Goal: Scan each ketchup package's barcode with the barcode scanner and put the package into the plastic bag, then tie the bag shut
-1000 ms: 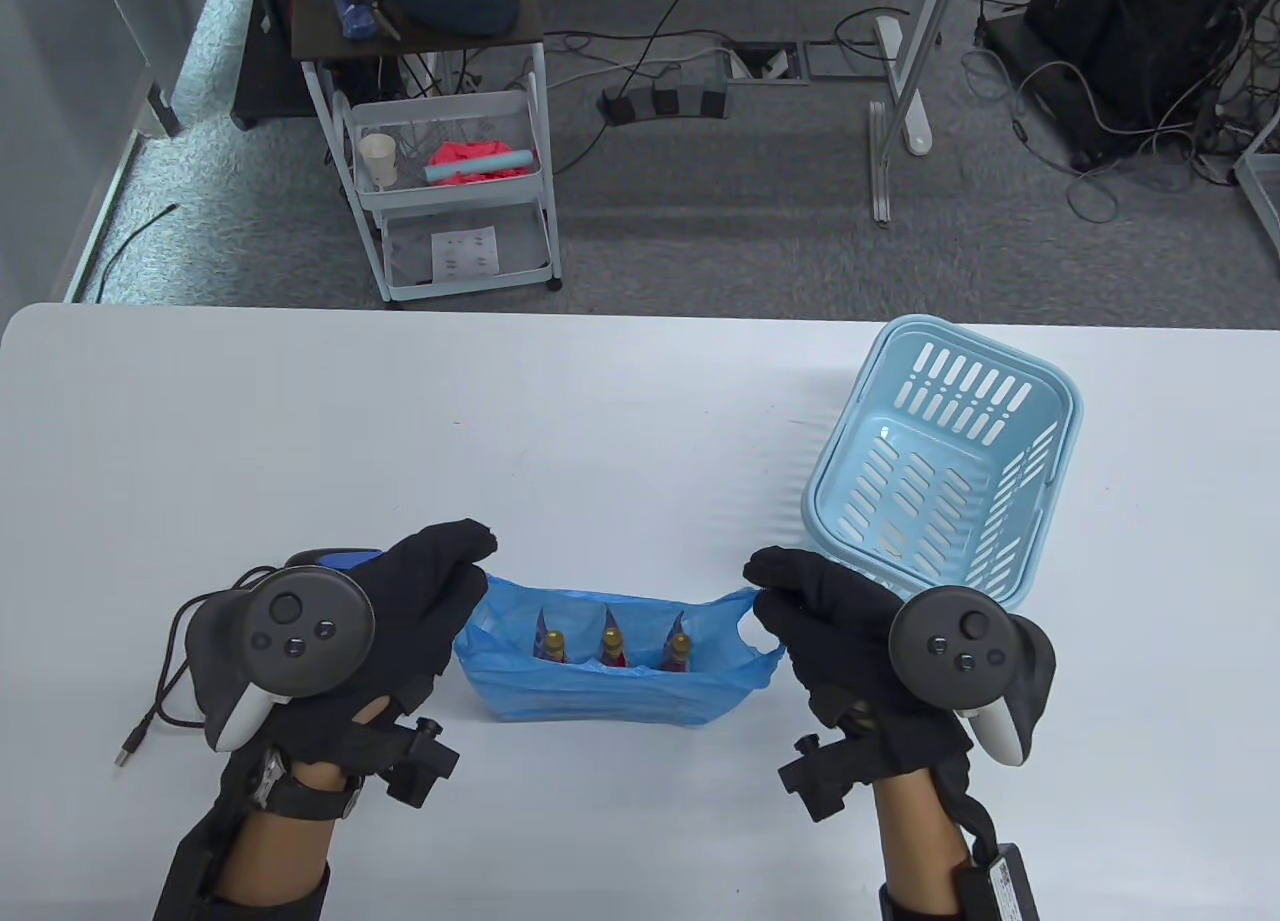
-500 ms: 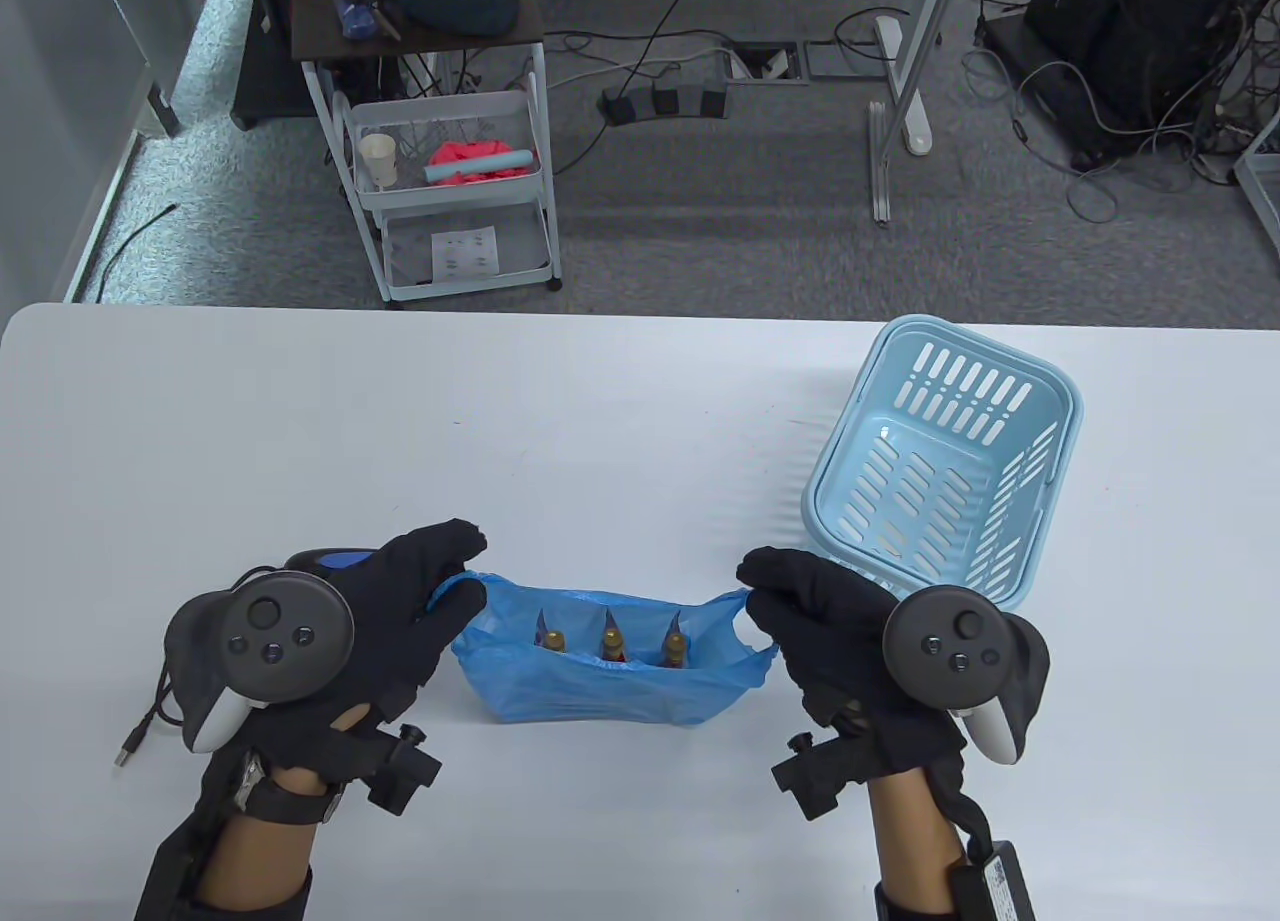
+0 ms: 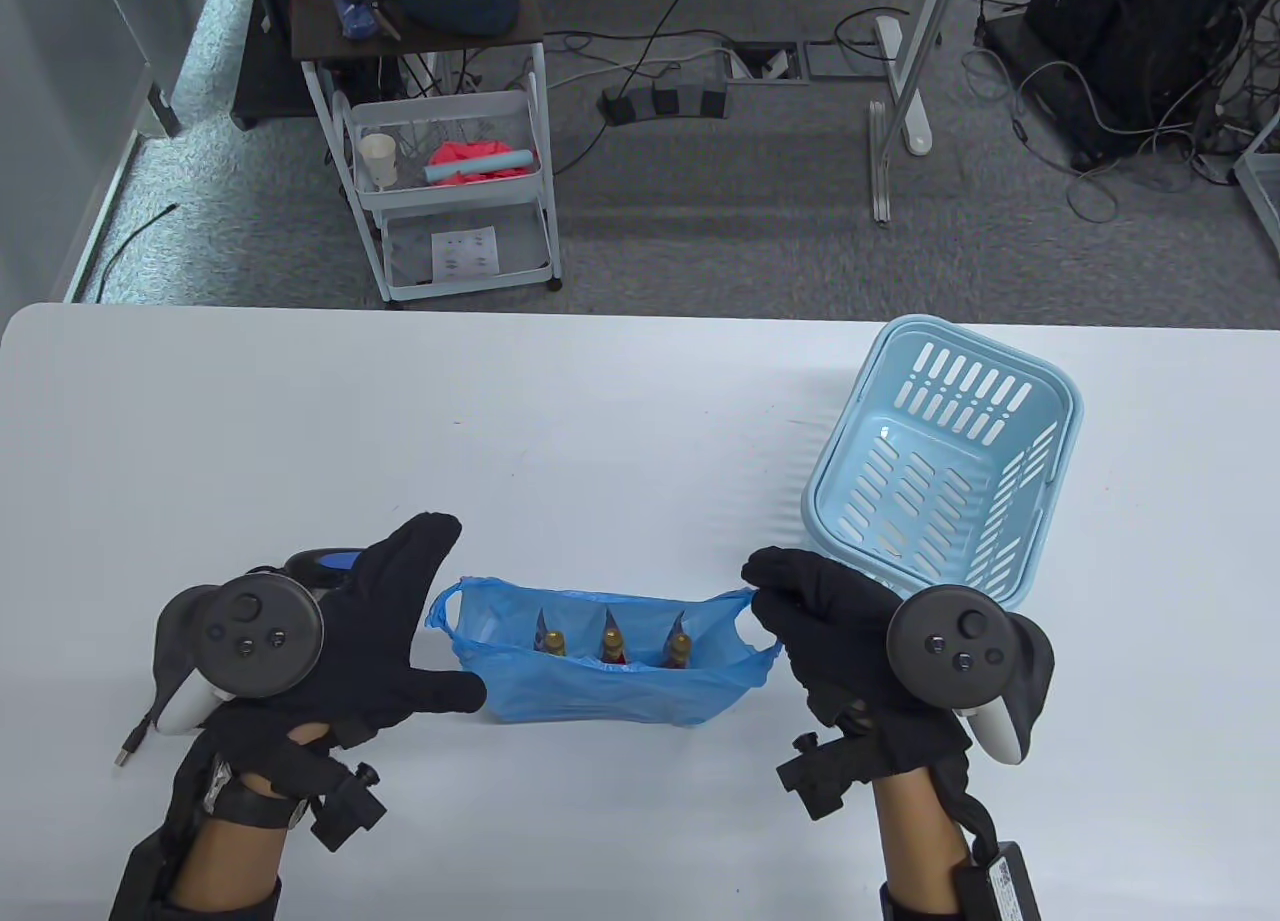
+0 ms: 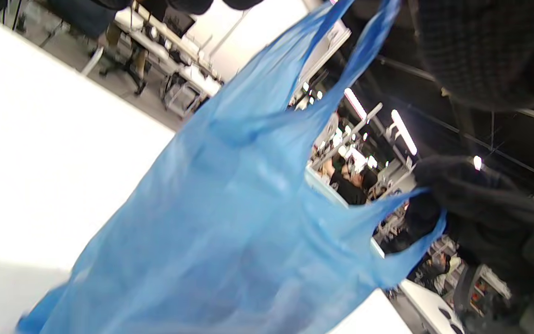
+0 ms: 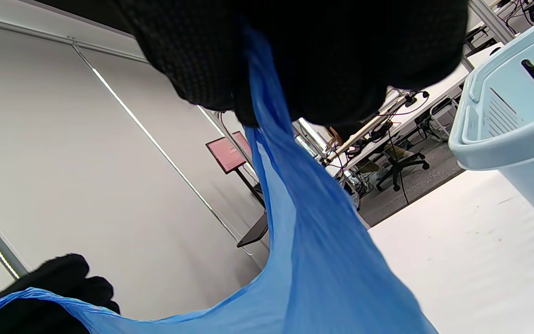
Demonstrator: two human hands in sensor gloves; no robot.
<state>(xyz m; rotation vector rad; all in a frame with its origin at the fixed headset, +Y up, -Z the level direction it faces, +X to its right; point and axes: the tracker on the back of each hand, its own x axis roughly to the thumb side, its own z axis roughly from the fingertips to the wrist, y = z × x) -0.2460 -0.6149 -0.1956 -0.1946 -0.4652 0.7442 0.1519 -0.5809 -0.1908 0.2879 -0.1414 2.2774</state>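
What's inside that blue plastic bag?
In the plastic bag, three ketchup packages stand side by side; only their tops show. Their lower parts, and anything beneath them, are hidden by the bag's wall.

The plastic bag (image 3: 610, 676) is translucent blue; the ketchup packages (image 3: 612, 645) inside show gold tops with red and dark purple. The basket (image 3: 940, 456) is pale blue, pierced with slots. Both gloves are black, the trackers dark grey with white handles. The table (image 3: 400, 431) is white, and the barcode scanner (image 3: 325, 562) is black with a blue patch.
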